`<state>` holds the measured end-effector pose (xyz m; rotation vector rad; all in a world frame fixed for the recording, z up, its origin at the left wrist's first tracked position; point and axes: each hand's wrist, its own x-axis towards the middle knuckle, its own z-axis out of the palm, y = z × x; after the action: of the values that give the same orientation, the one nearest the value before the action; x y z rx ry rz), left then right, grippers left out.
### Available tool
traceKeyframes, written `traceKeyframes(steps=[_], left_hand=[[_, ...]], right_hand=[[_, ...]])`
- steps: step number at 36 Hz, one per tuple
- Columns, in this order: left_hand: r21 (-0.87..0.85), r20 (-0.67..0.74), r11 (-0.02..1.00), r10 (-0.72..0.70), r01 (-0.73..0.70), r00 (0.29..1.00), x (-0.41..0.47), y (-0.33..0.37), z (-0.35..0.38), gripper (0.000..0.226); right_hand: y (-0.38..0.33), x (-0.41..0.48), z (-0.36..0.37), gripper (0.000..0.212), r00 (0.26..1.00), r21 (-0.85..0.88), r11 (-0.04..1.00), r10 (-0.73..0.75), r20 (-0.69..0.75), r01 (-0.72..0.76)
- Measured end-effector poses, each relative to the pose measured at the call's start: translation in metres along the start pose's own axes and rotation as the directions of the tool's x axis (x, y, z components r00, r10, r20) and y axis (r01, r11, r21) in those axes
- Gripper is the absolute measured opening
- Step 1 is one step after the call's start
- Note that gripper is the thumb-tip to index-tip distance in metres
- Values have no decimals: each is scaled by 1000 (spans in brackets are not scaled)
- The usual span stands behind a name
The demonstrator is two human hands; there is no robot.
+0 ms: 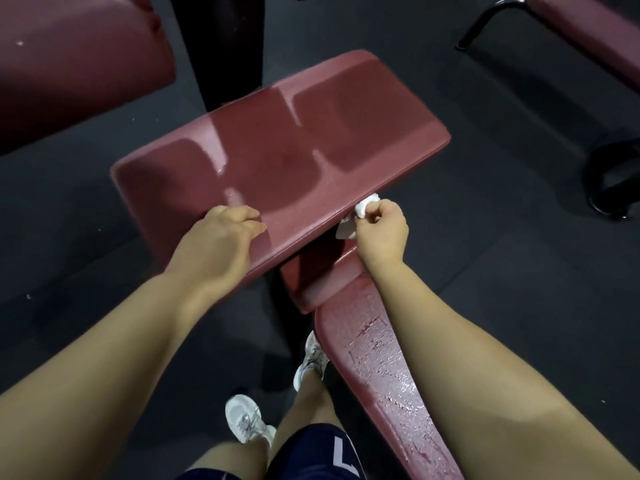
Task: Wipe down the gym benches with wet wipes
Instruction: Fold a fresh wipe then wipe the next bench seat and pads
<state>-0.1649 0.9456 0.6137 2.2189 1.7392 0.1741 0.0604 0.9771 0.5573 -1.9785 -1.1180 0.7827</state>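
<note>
Two hands work apart: our right hand (381, 227) pinches a bunched wet wipe (364, 207) against the bench pad (294, 150) edge, the wipe half hidden. Our left hand (223, 233) rests on the near rim, thumb unseen, so we cannot tell if it grips. The seat (377, 362) runs beneath the right forearm.

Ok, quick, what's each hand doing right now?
Left hand: rests on the bench pad, fingers bent; grip cannot be told.
Right hand: closed on the wipe at the pad's edge.
</note>
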Motion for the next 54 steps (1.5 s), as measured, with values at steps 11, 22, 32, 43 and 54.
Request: traceKeyframes(steps=[11,22,32,43,54], left_hand=[[-17,0,997,-75,75,997,-90,-53,-16,50],[-89,69,970,-222,228,973,-152,-97,-14,55],[-115,48,948,-293,297,955,-179,-119,-17,52],[-139,72,894,-420,426,905,-193,-137,-22,55],[-130,105,891,-424,435,899,-193,-151,-15,49]], right_hand=[[-14,-103,51,22,986,-8,986,-163,34,164],[-20,-173,89,21,947,-21,956,-287,142,293],[-28,-207,100,36,825,-45,851,-493,275,523],[-66,-186,109,22,241,-165,176,-647,723,970],[-89,-154,130,16,-202,-55,-616,-340,918,786]])
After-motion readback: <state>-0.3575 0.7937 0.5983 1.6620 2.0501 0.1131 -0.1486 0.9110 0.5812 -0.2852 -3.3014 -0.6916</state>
